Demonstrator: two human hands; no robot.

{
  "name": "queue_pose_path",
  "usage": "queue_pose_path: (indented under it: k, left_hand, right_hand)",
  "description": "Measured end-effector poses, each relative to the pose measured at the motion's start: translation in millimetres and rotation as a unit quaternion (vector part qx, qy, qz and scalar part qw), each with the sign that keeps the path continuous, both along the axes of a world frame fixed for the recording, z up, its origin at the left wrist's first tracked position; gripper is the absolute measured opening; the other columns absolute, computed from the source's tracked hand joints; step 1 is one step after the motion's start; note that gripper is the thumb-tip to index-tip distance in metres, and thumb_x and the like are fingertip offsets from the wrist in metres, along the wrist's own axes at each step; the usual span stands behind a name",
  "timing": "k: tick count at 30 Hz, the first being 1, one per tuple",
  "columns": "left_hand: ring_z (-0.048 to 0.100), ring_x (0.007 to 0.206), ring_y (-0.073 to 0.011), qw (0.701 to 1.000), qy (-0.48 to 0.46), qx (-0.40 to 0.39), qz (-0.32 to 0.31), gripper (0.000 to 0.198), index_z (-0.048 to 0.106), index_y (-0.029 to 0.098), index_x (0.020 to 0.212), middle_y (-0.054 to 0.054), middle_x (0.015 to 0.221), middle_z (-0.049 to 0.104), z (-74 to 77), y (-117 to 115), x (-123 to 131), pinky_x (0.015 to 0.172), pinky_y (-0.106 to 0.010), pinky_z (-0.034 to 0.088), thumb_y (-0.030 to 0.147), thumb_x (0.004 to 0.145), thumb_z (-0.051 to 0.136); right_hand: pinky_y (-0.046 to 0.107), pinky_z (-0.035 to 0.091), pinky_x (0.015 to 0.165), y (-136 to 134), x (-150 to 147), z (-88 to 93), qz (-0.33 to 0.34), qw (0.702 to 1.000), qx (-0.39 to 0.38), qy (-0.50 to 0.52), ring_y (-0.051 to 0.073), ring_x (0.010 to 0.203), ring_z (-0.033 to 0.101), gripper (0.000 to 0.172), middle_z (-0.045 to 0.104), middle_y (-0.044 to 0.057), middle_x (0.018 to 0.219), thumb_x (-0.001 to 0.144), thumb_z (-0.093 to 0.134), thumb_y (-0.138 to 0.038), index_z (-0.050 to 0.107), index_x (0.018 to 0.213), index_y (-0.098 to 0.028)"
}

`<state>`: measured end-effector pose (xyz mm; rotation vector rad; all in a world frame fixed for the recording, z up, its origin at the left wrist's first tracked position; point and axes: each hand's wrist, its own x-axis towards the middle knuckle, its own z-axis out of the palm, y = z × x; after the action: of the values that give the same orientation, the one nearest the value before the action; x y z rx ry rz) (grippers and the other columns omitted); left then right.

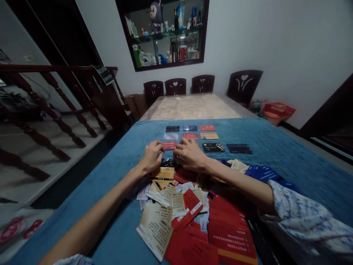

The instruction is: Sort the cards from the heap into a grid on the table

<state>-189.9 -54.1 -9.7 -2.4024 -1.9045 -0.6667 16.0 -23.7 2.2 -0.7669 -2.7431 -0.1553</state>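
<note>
My left hand (153, 156) and my right hand (189, 154) are over the near end of the rows of cards, fingers curled. Between them lies a red card (169, 146) with pale print; my left fingertips meet its left edge, my right fingertips its right edge. Just below the hands a black card (168, 163) is partly covered. Beyond are small cards in rows, including a red card (190, 136), a yellow card (209, 136) and a blue card (190, 128). To the right sits a black patterned card (213, 147). My right palm hides what is under it.
A loose heap of cream cards (157, 226), red cards (231, 235) and blue cards (266, 173) spreads toward me on the blue cloth (116, 169). Dark chairs (203, 84) line the far table end. A wooden railing (55, 86) runs along the left.
</note>
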Motion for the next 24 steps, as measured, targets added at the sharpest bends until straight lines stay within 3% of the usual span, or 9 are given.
queue_pose_path:
  k: [11,18,24]
  left_hand:
    - [0.059,0.105,-0.0214,0.999,-0.007,-0.031,-0.036,0.016,0.065,0.02,0.085,-0.007,0.107,0.067,-7.5,-45,-9,0.094,-0.038,0.043,0.017,0.086,0.05]
    - [0.06,0.1,-0.0208,0.996,-0.002,-0.05,-0.079,0.016,0.068,0.022,0.093,-0.006,0.107,0.068,-0.4,-53,-28,0.093,-0.037,0.043,0.025,0.083,0.056]
    - [0.057,0.107,-0.0221,0.983,0.019,-0.115,-0.14,0.025,0.069,0.022,0.1,-0.007,0.115,0.066,5.5,-56,-33,0.099,-0.036,0.043,0.024,0.076,0.062]
  right_hand:
    - [0.042,0.031,0.086,-29,-2,-24.3,0.047,0.996,-0.006,0.073,0.027,0.101,0.044,0.026,0.066,0.011,0.106,0.094,0.053,-0.04,0.069,0.101,-0.02]
    - [0.046,0.031,0.094,-32,-2,-36.1,0.093,0.989,-0.019,0.115,0.028,0.108,0.043,0.042,0.064,0.011,0.117,0.09,0.057,-0.055,0.068,0.111,-0.02]
    - [0.049,0.031,0.093,-31,0,-38.1,0.097,0.991,-0.041,0.087,0.03,0.109,0.045,0.042,0.068,0.012,0.112,0.089,0.058,-0.056,0.071,0.107,-0.02]
